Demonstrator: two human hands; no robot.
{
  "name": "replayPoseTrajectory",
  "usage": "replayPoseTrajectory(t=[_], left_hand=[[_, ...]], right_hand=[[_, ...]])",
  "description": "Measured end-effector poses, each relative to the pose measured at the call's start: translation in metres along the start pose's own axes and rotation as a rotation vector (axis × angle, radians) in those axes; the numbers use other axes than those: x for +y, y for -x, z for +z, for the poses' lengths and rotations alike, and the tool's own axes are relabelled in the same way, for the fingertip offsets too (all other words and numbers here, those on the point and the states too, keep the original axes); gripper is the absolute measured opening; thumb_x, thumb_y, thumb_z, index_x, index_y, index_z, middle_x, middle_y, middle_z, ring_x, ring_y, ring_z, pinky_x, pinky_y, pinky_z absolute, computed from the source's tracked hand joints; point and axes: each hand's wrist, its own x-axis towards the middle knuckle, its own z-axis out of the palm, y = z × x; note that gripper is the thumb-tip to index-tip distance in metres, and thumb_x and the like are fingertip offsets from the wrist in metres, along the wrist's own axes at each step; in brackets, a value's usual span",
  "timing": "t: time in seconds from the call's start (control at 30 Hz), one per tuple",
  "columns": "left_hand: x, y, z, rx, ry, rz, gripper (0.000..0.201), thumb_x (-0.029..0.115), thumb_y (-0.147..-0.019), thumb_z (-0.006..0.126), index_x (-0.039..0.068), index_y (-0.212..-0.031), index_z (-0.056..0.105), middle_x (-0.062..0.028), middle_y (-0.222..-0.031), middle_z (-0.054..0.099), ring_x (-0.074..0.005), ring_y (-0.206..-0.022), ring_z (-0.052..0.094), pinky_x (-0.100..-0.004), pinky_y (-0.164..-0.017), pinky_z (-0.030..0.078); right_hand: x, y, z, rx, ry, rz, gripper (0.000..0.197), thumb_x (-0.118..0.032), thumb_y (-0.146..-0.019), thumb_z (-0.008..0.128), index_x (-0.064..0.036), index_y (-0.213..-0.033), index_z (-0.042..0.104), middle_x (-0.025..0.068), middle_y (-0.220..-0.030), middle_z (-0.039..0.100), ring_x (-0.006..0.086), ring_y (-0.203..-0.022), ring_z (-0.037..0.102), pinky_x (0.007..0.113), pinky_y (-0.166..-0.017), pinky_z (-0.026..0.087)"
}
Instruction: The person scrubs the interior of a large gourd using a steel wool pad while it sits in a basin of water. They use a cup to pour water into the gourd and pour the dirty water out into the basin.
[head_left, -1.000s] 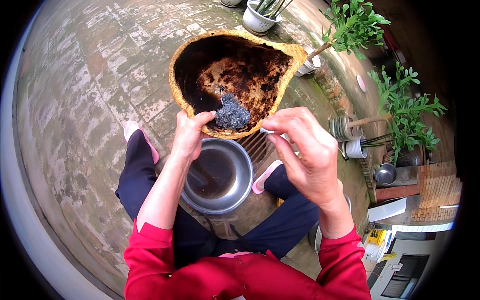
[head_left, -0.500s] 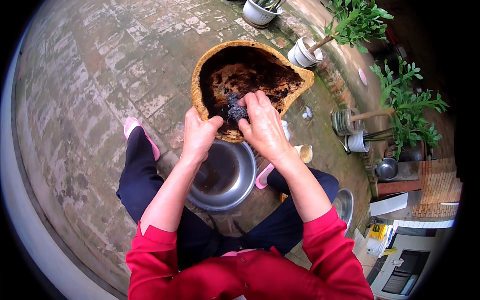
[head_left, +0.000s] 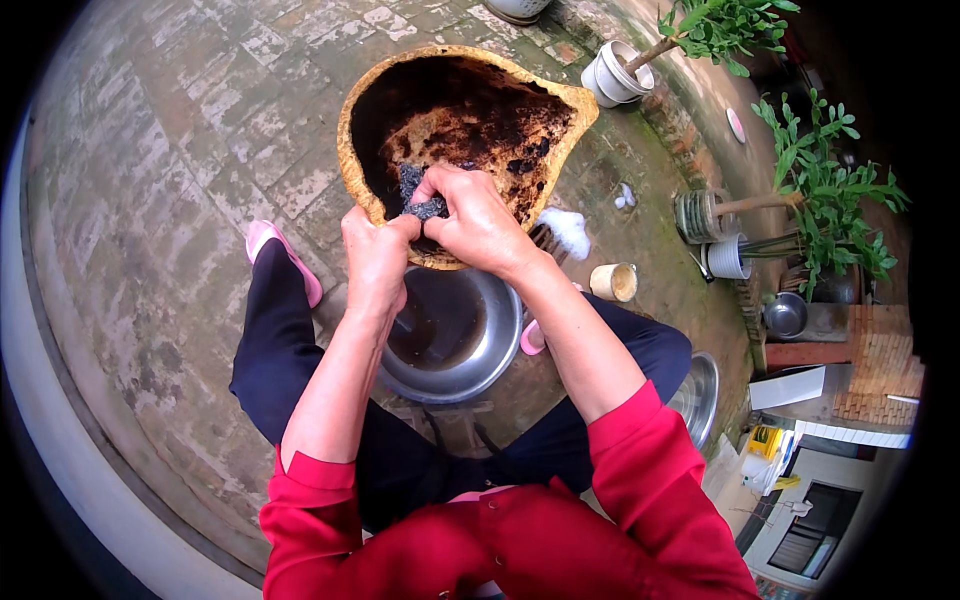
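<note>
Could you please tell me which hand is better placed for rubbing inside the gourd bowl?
Probably the right: the right hand has its grip on the dark scouring pad inside the gourd bowl, while the left hand holds the bowl's near-left side.

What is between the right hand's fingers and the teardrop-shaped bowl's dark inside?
A grey scouring pad, pinched in the right hand and partly hidden, as the head view shows; its contact with the bowl is unclear.
</note>
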Motion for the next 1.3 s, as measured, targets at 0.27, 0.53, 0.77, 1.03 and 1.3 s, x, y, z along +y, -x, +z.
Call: replayPoseTrajectory(t=[0.27, 0.53, 0.77, 1.03, 1.3], left_hand=[[0.002, -0.006, 0.006, -0.090, -0.027, -0.070, 0.030, -0.006, -0.069, 0.052, -0.006, -0.099, 0.055, -0.0086, -0.086, 0.061, -0.0169, -0.070, 0.061, -0.0286, -0.063, 0.052], [-0.031, -0.008, -0.007, -0.015, -0.261, 0.057, 0.033, -0.006, -0.070, 0.051, -0.006, -0.101, 0.059, -0.0082, -0.089, 0.065, -0.0142, -0.077, 0.060, -0.0273, -0.070, 0.048], [-0.041, -0.014, -0.003, -0.026, -0.330, 0.069, 0.034, -0.001, -0.075, 0.051, -0.008, -0.107, 0.056, -0.0129, -0.094, 0.065, -0.0180, -0.084, 0.061, -0.0301, -0.078, 0.047], [-0.066, -0.006, 0.007, 0.041, -0.376, 0.215, 0.020, -0.003, -0.074, 0.050, -0.008, -0.093, 0.053, -0.0157, -0.082, 0.062, -0.0213, -0.079, 0.060, -0.0341, -0.074, 0.047], [-0.060, -0.016, -0.005, 0.014, -0.347, 0.117, 0.028, -0.001, -0.076, 0.050, -0.008, -0.102, 0.059, -0.0152, -0.088, 0.066, -0.0217, -0.082, 0.061, -0.0324, -0.079, 0.047]], right_hand=[[0.001, -0.001, -0.054, 0.196, 0.389, -0.172, 0.034, 0.005, -0.061, 0.061, -0.0005, -0.093, 0.052, 0.0180, -0.093, 0.059, 0.0370, -0.093, 0.056, 0.043, -0.080, 0.047], [0.013, 0.027, -0.002, -0.068, 0.033, 0.246, 0.027, -0.007, -0.065, 0.063, 0.0039, -0.090, 0.058, 0.0242, -0.079, 0.063, 0.0397, -0.080, 0.062, 0.044, -0.073, 0.048], [0.015, 0.025, -0.050, 0.190, 0.802, -0.158, 0.023, 0.002, -0.067, 0.060, 0.0006, -0.090, 0.054, 0.0182, -0.085, 0.053, 0.0346, -0.085, 0.055, 0.044, -0.072, 0.049], [0.031, 0.072, 0.014, 0.171, 0.925, -0.001, 0.018, -0.001, -0.068, 0.059, 0.0016, -0.085, 0.054, 0.0196, -0.082, 0.055, 0.0320, -0.080, 0.056, 0.038, -0.066, 0.051], [0.025, 0.053, 0.023, 0.220, -0.137, 0.398, 0.022, -0.004, -0.070, 0.061, 0.0046, -0.090, 0.060, 0.0210, -0.073, 0.063, 0.0349, -0.072, 0.064, 0.041, -0.071, 0.049]])
